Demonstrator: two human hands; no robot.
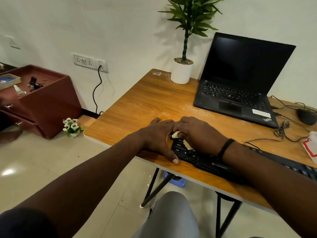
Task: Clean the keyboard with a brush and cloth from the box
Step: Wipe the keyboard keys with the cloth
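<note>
Your left hand (157, 136) lies flat, palm down, fingers spread on the wooden table (137, 103), braced against the left end of the keyboard (214, 164); thumb tip sits on the front edge by the Ctrl key. Your right hand (197, 133) is curled over a pale yellow cloth (176, 134), soft and bunched, pressing it onto the keys at the keyboard's left end. Only small bits of cloth show: one wad between the hands, one flap under your right palm. A black band (224, 148) rings your right wrist.

Keyboard: black matte plastic, long flat slab, white brand lettering on the front lip. It runs from under your hands off to the right, partly hidden by your right forearm.

Table top is orange-brown wood-grain laminate with rounded corners, light dusty smears beyond your fingers, and thin black folding legs.

Beyond your right hand: open black laptop (240, 86), dark screen, red dot in its keyboard. To its left, a white cylindrical pot (181, 73) with gravel and a green leafy plant. Far right of your right arm: dark rounded mouse (307, 115), looped thin cables, and a white-and-red packet (310, 146) at the frame edge.

Well left of your left hand: a maroon drawer unit (49, 100) with small items on top, too small to identify. Brush not identifiable.
</note>
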